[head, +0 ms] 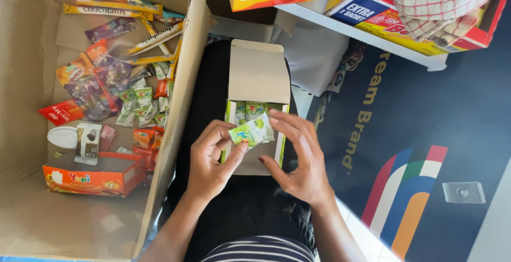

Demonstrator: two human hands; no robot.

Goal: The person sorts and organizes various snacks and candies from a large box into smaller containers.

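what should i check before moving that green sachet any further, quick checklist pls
1. Sachet held: ok. The green sachet is pinched between the left hand and the right hand.
2. Small box open: ok. The small box rests on the lap with its flap folded back.
3. Room in the box: cannot tell. More green sachets stand at its far end; the hands hide the rest.
4. Box steady: cannot tell. Neither hand visibly grips it.
5. Supply nearby: ok. The large carton beside the left hand holds mixed sweets and similar green packets.
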